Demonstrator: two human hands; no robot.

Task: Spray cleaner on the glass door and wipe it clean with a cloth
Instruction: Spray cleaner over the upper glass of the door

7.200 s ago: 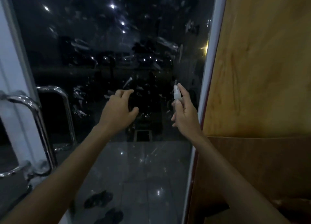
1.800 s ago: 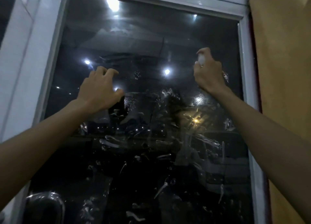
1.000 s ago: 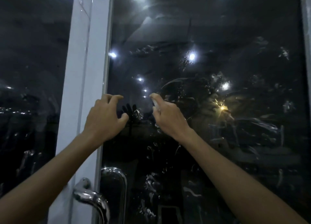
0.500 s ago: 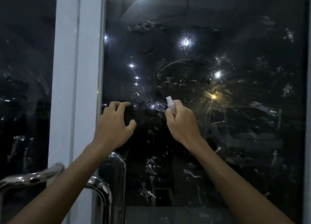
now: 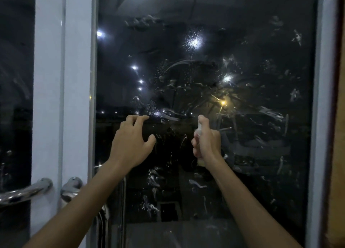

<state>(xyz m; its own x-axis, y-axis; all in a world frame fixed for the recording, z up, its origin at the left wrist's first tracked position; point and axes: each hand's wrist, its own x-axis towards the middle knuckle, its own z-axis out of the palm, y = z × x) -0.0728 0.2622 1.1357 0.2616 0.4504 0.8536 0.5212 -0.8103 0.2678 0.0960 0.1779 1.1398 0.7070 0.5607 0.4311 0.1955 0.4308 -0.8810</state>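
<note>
The dark glass door (image 5: 252, 42) fills the view, streaked with smears and fine spray droplets. My right hand (image 5: 208, 141) grips a small pale spray bottle (image 5: 199, 129) upright in front of the pane, index finger on its top. My left hand (image 5: 132, 141) is raised to the left of it, fingers curled loosely and apart, fingertips at the glass, holding nothing. No cloth is in view.
A white door frame post (image 5: 63, 98) stands at the left with chrome pull handles (image 5: 71, 187) low down. Another white frame strip (image 5: 321, 117) and a wooden panel (image 5: 340, 117) border the pane on the right.
Both hands have shifted to the right along the pane, and the bottle now stands more upright. The view has panned right, bringing the right frame into sight.
</note>
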